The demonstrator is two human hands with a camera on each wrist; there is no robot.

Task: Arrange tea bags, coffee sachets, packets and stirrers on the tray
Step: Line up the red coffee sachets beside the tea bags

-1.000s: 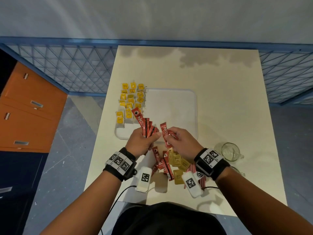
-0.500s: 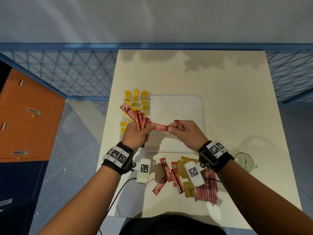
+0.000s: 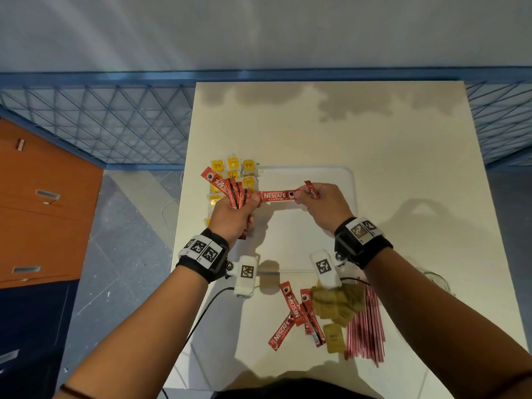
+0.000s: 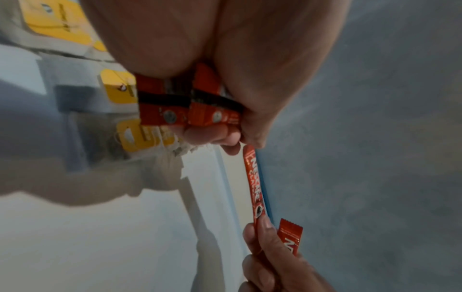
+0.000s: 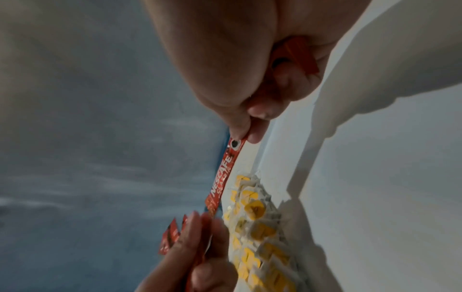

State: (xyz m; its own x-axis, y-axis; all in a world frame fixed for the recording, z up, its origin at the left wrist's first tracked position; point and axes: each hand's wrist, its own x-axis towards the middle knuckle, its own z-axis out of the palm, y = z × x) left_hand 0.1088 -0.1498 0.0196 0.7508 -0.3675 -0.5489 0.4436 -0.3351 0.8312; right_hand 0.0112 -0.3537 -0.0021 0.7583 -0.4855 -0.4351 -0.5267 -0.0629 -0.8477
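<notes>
My left hand (image 3: 234,214) grips a fan of red coffee sachets (image 3: 227,189) above the left side of the white tray (image 3: 331,174). My right hand (image 3: 322,205) pinches one end of a single red sachet (image 3: 277,195), held level between the hands, and holds another sachet (image 3: 311,190) in its fingers. The single sachet's (image 4: 255,187) far end meets the left thumb and fingers. Yellow tea bags (image 3: 233,168) lie in rows on the tray's left part. In the right wrist view the sachet (image 5: 222,181) runs over the tea bags (image 5: 255,217).
On the cream table (image 3: 403,168) near me lie loose red sachets (image 3: 296,309), brown packets (image 3: 336,306) and a bundle of red stirrers (image 3: 365,323). A glass cup (image 3: 437,279) peeks out behind my right forearm. An orange cabinet (image 3: 43,197) stands to the left.
Both hands rose from the pile near me to above the tray. The right hand turned a sachet level and brought its end to the left hand's bundle.
</notes>
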